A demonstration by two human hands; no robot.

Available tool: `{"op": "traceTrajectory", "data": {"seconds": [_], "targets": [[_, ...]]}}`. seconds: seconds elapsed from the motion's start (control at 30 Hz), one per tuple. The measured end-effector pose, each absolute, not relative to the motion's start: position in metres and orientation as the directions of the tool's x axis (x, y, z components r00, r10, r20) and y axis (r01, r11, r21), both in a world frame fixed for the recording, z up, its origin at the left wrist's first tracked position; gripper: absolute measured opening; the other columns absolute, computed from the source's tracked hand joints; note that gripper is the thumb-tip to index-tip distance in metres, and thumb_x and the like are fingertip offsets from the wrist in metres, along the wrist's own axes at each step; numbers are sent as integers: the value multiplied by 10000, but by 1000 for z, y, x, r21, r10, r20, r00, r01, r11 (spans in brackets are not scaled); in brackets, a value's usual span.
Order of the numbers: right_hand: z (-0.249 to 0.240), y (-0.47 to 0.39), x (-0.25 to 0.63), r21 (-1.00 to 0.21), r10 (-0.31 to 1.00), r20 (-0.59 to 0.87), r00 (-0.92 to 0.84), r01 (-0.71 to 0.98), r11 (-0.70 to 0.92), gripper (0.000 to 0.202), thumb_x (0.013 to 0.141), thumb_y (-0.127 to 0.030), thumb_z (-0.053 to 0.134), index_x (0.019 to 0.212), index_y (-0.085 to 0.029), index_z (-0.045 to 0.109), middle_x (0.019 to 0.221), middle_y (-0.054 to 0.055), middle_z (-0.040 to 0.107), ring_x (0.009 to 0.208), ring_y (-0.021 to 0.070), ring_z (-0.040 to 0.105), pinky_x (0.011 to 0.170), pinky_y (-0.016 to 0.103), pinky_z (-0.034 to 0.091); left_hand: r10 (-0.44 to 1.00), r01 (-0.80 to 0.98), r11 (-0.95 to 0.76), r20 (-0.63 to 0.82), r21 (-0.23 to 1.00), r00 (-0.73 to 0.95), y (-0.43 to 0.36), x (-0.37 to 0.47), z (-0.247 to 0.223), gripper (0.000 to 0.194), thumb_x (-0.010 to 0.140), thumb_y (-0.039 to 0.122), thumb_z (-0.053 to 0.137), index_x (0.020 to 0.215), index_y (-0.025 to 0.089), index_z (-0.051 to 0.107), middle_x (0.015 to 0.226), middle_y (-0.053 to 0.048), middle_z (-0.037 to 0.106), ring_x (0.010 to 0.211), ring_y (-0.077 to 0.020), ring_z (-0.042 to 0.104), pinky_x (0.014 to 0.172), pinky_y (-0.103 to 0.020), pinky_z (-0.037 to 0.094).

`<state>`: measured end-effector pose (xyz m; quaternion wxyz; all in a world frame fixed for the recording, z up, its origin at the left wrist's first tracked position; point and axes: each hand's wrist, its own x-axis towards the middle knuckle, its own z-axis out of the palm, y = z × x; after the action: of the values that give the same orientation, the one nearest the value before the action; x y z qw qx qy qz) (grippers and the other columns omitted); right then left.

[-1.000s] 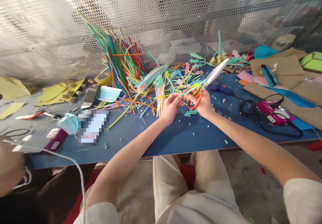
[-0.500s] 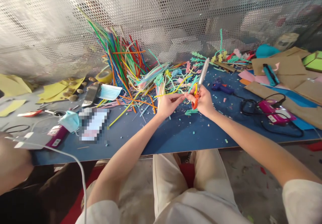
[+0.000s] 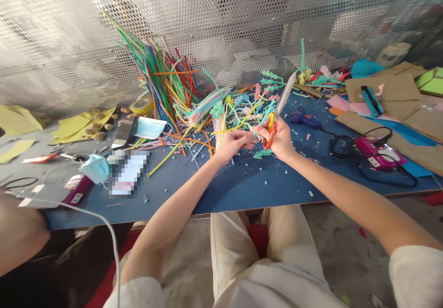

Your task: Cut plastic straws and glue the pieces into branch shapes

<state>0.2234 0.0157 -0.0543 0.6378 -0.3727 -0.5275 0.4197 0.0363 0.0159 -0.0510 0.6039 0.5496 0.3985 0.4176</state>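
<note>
My right hand (image 3: 281,139) is closed around scissors (image 3: 272,130) with orange and yellow handles, their blades pointing up and away. Between the fingertips of my left hand (image 3: 232,145), also closed, a small teal piece of pipe cleaner (image 3: 255,135) shows. Both hands' fingertips nearly meet at this piece. Behind them lie a pale bundle of pipe cleaners (image 3: 211,104) and teal leaf-shaped twists (image 3: 272,80). Another teal twist (image 3: 263,153) rests on the table just below my hands.
Upright pipe cleaners (image 3: 162,79) lean on a perforated metal screen (image 3: 242,17). A glue gun (image 3: 306,120), a magenta box with cables (image 3: 379,152) and cardboard (image 3: 384,89) are right. A phone (image 3: 129,172) and face mask (image 3: 150,127) lie left, near another person's arm (image 3: 20,234).
The scissors have tilted further right in my right hand. My fingertips have shifted slightly, and the teal piece between them now shows.
</note>
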Motion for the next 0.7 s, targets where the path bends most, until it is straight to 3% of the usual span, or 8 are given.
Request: {"op": "traceTrajectory", "data": {"seconds": [0.47,0.7], "targets": [[-59,18,225,-911,923,373,99,-151,384,520,682,-526,976,864,-261,566,799,-50,628,720,149,654,711,327,552,931,-94,56,-18,994,364,13,38,-49,497,718,545,978,992,151,850,997,-119,836,743,-149,757,755,-313,661],[-56,16,224,-923,930,355,96,-124,365,548,659,-559,973,841,-256,555,763,-55,608,644,124,564,637,309,502,933,-57,71,-46,996,356,12,37,-47,555,708,574,972,1022,138,830,1023,-101,831,787,-146,752,821,-319,651]]}}
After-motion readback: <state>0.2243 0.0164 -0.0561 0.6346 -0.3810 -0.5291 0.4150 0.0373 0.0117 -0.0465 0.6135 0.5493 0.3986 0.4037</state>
